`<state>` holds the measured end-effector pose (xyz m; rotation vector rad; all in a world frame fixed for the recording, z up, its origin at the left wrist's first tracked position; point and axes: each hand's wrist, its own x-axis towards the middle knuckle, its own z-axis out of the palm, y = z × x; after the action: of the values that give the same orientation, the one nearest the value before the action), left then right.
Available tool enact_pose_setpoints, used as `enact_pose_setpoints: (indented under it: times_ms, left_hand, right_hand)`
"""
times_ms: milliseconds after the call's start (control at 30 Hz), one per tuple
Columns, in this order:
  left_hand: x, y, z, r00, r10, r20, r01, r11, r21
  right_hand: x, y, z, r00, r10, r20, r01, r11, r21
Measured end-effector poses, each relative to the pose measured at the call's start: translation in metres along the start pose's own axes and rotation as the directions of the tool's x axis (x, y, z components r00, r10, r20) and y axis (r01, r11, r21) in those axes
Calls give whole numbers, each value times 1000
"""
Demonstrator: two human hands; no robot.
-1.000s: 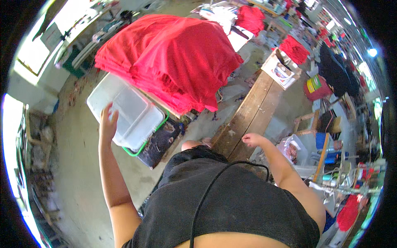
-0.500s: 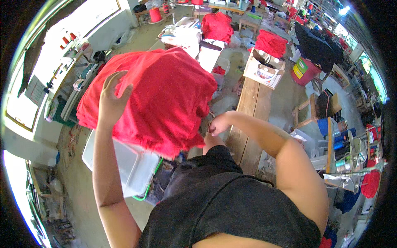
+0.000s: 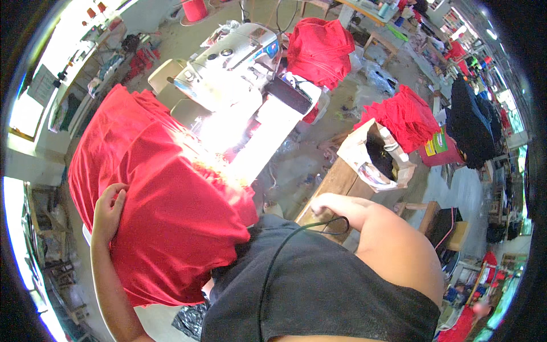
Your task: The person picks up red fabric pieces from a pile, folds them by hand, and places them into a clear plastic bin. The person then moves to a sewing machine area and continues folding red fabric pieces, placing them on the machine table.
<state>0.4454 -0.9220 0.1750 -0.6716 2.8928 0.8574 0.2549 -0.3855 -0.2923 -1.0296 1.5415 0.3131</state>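
A large stack of red fabric pieces (image 3: 165,228) lies to my left, beside my lap, its folds draping down over a pale container below. My left hand (image 3: 109,214) rests against the near left side of this stack, fingers lying on the cloth rather than closed round it. Over the wooden bench (image 3: 336,185) to my right, my right hand (image 3: 323,204) is bent downward at the wrist; its fingers are mostly hidden. Just beyond the stack stands a sewing machine (image 3: 228,62), a bright light shining at its white worktable (image 3: 268,148).
An open cardboard box (image 3: 370,157) sits on the bench's far end. Behind it are a red cloth pile (image 3: 407,117) and a red bucket (image 3: 441,148). Another red bundle (image 3: 319,51) lies past the machine. A black cord (image 3: 268,273) runs across my dark clothing.
The red stack has come down and nearer on my left, uncovering the sewing machine. My left hand has moved lower against the cloth. My right hand has shifted from near my leg to over the bench.
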Motion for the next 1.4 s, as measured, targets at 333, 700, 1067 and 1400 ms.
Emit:
enact_pose_setpoints:
  times_ms: [333,700,1067,1400]
  left_hand:
    - [-6,-23,24,988,-19,-154,6,996,-85]
    - [-2,20,42,960,-31,-278,24,999,-31]
    - [-15,9,52,792,-343,-505,285,939,-192]
    - [-16,19,60,733,-353,-582,286,936,-207]
  right_hand:
    - [-105,-19,-147,984,157,-84,-164,982,-92]
    - [-155,23,-142,960,73,-269,-26,984,174]
    - [-135,158,-220,746,61,664,154,953,-261]
    - [-160,177,-236,762,-48,646,198,967,-161]
